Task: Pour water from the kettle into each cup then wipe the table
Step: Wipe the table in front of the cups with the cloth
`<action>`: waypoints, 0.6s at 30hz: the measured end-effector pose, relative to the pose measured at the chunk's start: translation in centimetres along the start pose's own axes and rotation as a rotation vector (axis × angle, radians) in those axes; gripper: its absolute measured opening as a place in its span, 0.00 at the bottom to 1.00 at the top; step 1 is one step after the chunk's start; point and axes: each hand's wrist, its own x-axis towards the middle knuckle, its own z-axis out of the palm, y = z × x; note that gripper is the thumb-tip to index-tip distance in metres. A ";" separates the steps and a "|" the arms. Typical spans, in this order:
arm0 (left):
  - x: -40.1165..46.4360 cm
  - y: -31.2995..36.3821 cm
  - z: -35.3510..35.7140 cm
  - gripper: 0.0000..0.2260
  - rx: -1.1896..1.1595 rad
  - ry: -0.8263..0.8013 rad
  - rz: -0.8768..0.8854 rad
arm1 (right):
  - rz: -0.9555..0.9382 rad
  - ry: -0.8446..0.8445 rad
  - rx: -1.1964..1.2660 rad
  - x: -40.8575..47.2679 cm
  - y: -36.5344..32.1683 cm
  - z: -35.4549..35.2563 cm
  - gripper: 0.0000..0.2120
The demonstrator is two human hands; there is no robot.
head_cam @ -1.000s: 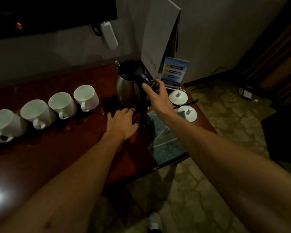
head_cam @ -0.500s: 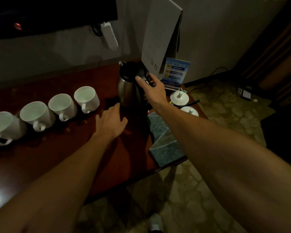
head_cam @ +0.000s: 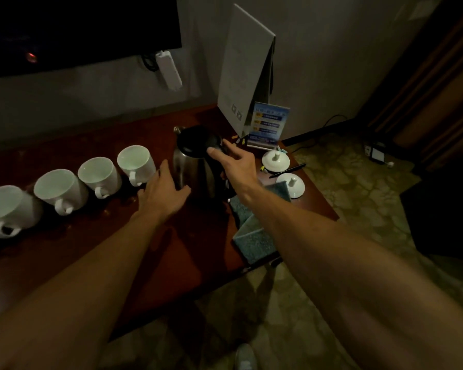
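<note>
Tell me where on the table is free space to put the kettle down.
Bare red-brown wooden tabletop lies between the left hand and the folded blue cloth. Crowded: the row of white cups and the white lids corner.

Dim room; grey wall; patterned floor.

four cups line up on the table, kettle just right of the last one. cloth lies before and right of the kettle, at the table edge. two lids sit right of the kettle, sign card behind them.
</note>
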 end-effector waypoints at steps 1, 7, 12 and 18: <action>-0.5 -0.2 -0.3 0.40 -0.015 -0.009 -0.005 | 0.000 0.012 -0.004 -0.7 0.0 0.2 0.24; -2.1 -3.7 -0.5 0.51 -0.230 -0.094 -0.008 | 0.022 0.049 0.072 -4.7 1.1 0.8 0.24; -7.2 -4.6 -2.1 0.44 -0.480 -0.123 -0.036 | -0.010 0.008 0.059 -8.0 3.1 1.9 0.23; -10.3 -8.5 -1.8 0.49 -0.426 -0.031 -0.037 | -0.086 -0.070 -0.030 -10.0 4.3 3.5 0.19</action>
